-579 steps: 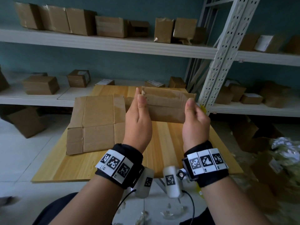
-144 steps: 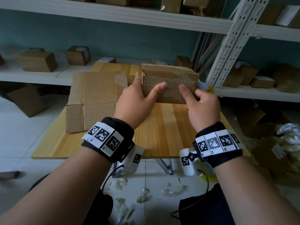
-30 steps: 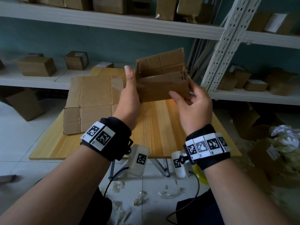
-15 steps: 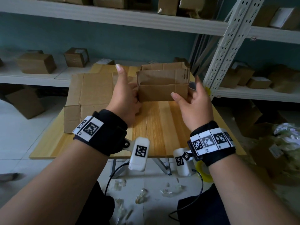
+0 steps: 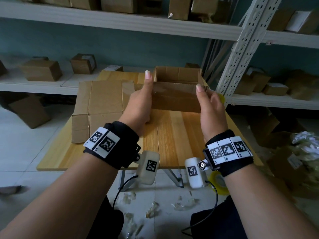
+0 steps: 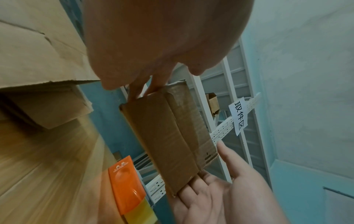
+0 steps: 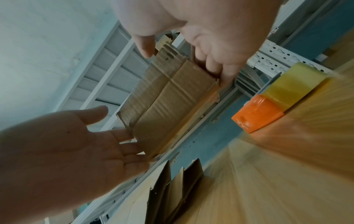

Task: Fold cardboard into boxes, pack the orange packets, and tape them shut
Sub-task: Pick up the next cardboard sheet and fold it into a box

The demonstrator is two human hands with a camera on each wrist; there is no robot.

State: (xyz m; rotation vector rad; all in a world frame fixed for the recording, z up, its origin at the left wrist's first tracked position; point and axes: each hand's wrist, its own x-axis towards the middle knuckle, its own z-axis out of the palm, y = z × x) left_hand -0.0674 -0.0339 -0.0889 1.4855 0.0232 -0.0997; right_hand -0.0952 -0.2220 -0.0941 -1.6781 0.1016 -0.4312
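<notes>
Two hands hold one small cardboard box (image 5: 176,99) between them, above the wooden table (image 5: 174,140). The left hand (image 5: 139,102) lies against the box's left end with straight fingers reaching along that end and the thumb pointing up at the near corner; it presses rather than pinches. The right hand (image 5: 211,107) presses the opposite end, its thumb up along the near wall and its fingers bent around the far corner, as the right wrist view shows (image 7: 216,66). The box is open at the top, its far flaps standing upright, and the left wrist view shows its folded underside (image 6: 168,136).

Just left of the left hand, a stack of flattened cardboard (image 5: 101,104) lies on the table. Beyond the right hand, near the table's far edge, sits an orange tape dispenser (image 7: 256,113) with a yellowish roll of tape (image 7: 293,84). Below the right wrist, another roll of tape (image 5: 218,184) lies on the floor. Behind the box, shelves (image 5: 120,23) carry more boxes.
</notes>
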